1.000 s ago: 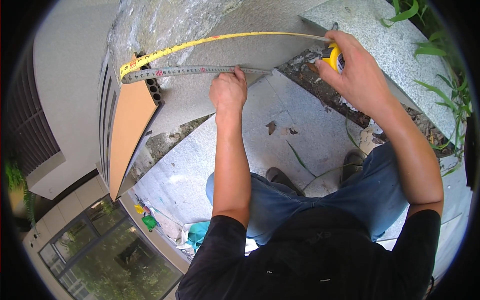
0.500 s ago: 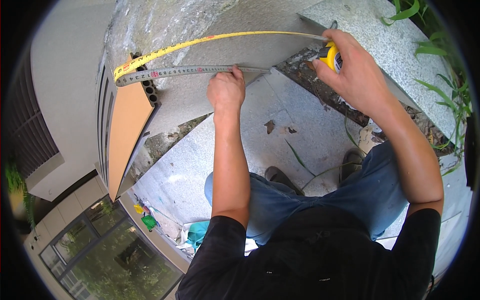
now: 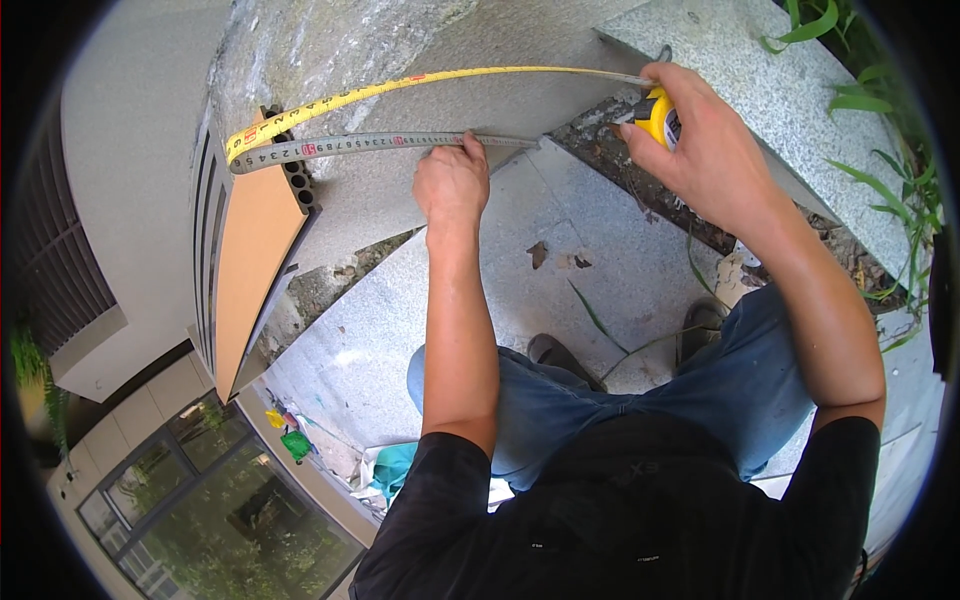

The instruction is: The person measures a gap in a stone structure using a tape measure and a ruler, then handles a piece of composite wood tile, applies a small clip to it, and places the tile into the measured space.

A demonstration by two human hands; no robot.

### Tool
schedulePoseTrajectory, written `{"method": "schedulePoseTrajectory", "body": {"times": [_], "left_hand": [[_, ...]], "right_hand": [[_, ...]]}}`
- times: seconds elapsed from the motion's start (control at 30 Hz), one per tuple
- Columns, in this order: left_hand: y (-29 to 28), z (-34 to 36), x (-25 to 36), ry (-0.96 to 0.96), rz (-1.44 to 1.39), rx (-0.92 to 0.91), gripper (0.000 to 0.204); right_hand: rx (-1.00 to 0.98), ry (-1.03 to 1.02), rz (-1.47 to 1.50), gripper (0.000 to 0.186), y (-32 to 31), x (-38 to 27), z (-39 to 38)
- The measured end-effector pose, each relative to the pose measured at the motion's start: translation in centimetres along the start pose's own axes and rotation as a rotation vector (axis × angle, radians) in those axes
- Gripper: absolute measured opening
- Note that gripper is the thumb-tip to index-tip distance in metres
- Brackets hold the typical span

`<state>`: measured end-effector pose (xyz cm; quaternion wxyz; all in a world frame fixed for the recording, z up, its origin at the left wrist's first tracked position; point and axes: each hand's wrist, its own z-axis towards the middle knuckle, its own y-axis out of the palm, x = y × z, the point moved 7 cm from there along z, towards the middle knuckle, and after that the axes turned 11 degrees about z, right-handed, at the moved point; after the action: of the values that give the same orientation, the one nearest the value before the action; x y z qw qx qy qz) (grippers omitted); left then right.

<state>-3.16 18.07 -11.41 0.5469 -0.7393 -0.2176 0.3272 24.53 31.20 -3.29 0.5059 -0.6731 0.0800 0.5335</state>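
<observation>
My right hand [image 3: 705, 150] grips a yellow and black tape measure case [image 3: 657, 117] by the stone ledge. Its long yellow blade [image 3: 400, 88] arches left along the rough wall and folds back beside the orange-brown boards. From that fold the blade's grey side [image 3: 350, 145] runs back right, its end reaching toward the wall's foot near the paving corner. My left hand [image 3: 453, 180] is closed with thumb and forefinger on this grey stretch, holding it near the wall. The left palm is hidden.
Orange-brown hollow-edged boards [image 3: 262, 240] lean at the left. A granite ledge [image 3: 720, 45] with green plants [image 3: 880, 95] flanks the right. Soil [image 3: 620, 150] fills a gap by grey paving [image 3: 520, 250]. A window [image 3: 230, 510] and green-white bags [image 3: 392, 467] lie lower left.
My right hand and the tape measure case have shifted very slightly left. The left hand keeps its place on the blade, which holds nearly the same arch.
</observation>
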Motion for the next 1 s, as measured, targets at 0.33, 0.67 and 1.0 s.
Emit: {"method": "schedulePoseTrajectory", "body": {"times": [0.33, 0.67, 1.0], "left_hand": [[0.0, -0.2, -0.1, -0.004, -0.002, -0.009, 0.058], [0.2, 0.0, -0.2, -0.016, -0.034, 0.012, 0.059], [0.2, -0.3, -0.7, -0.04, -0.198, -0.009, 0.055]], "right_hand": [[-0.001, 0.004, 0.01, 0.057, 0.1, -0.1, -0.1], [-0.03, 0.035, 0.065, 0.055, 0.1, 0.0, 0.5], [-0.024, 0.024, 0.078, 0.054, -0.9, -1.4, 0.3]]}}
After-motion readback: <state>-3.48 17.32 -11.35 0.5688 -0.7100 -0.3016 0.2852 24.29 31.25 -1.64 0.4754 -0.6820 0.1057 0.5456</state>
